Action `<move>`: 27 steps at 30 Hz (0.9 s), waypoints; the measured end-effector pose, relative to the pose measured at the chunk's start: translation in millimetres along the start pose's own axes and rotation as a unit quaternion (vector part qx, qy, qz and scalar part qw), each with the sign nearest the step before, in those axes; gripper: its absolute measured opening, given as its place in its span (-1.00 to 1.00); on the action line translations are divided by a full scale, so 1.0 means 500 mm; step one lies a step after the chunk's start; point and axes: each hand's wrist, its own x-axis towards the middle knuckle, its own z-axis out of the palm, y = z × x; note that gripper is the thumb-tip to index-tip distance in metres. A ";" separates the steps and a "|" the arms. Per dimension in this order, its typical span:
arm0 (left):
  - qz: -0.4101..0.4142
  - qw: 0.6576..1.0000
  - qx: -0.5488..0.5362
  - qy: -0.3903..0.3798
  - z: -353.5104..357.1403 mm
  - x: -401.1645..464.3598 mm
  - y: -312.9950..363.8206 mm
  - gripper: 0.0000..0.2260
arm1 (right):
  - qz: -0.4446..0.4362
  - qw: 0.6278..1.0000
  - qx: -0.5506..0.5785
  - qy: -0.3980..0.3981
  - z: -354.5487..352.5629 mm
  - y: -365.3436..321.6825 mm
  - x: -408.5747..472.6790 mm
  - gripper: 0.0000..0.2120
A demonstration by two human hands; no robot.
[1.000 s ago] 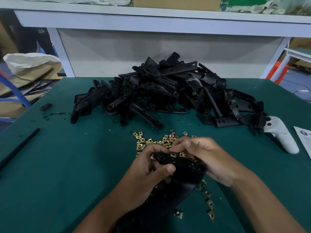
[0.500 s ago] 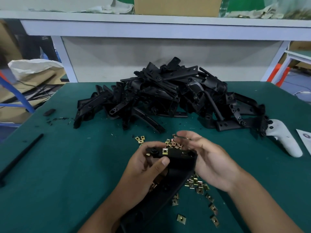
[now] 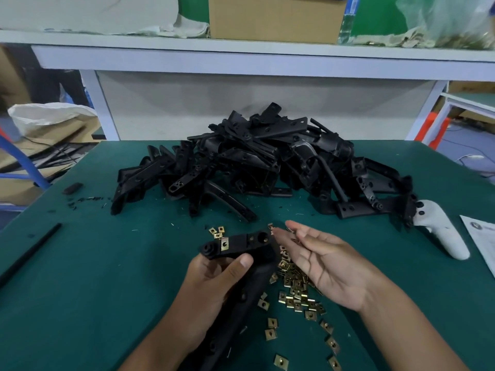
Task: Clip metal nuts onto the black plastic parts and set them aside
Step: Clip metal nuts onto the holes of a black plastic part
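Note:
My left hand [image 3: 214,285] grips a long black plastic part [image 3: 242,245] near its upper end, thumb across the front. A brass metal nut [image 3: 224,242] is clipped onto that part near its top. My right hand [image 3: 321,261] hovers just to the right of the part, palm up, fingers straight and relaxed, holding nothing I can see. Several loose brass nuts [image 3: 294,287] lie scattered on the green table under and below the right hand, with a few more [image 3: 217,231] above the part.
A big heap of black plastic parts [image 3: 257,162] fills the middle back of the green table [image 3: 80,290]. A white handheld controller [image 3: 442,231] and a paper sheet [image 3: 482,239] lie at the right. A thin black rod [image 3: 29,253] lies at the left edge. Shelving stands behind.
My right hand has come off the black part and opened, palm up. The left hand has tilted the part's top toward the left, showing the clipped nut.

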 end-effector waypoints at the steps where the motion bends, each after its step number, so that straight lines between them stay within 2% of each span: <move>1: 0.002 1.000 0.005 -0.003 -0.001 0.001 -0.001 -0.72 | 0.001 1.000 -0.006 -0.012 0.000 -0.001 -0.002 -0.64; 4: 0.003 1.000 0.007 -0.006 0.002 0.003 -0.004 -0.76 | 0.002 0.999 -0.031 -0.043 0.002 -0.005 -0.006 -0.58; 8: 0.015 1.000 -0.001 -0.016 0.005 0.005 -0.006 -0.68 | -0.017 0.996 -0.075 -0.036 0.008 -0.006 -0.007 -0.61; 10: 0.014 0.999 -0.013 -0.039 0.004 0.006 -0.006 -0.74 | -0.026 0.995 -0.092 -0.033 0.011 -0.005 -0.005 -0.63; 16: 0.016 0.997 -0.003 -0.077 0.002 0.012 -0.015 -0.73 | -0.048 0.986 -0.151 -0.051 0.008 -0.003 -0.008 -0.86; 22: 0.035 0.995 0.009 -0.094 -0.004 0.018 -0.035 -0.68 | -0.056 0.975 -0.208 -0.058 0.007 0.000 -0.010 -0.75; 27: 0.066 0.992 0.034 -0.102 -0.009 0.024 -0.038 -0.63 | -0.063 0.969 -0.231 -0.055 0.008 0.004 -0.010 -0.75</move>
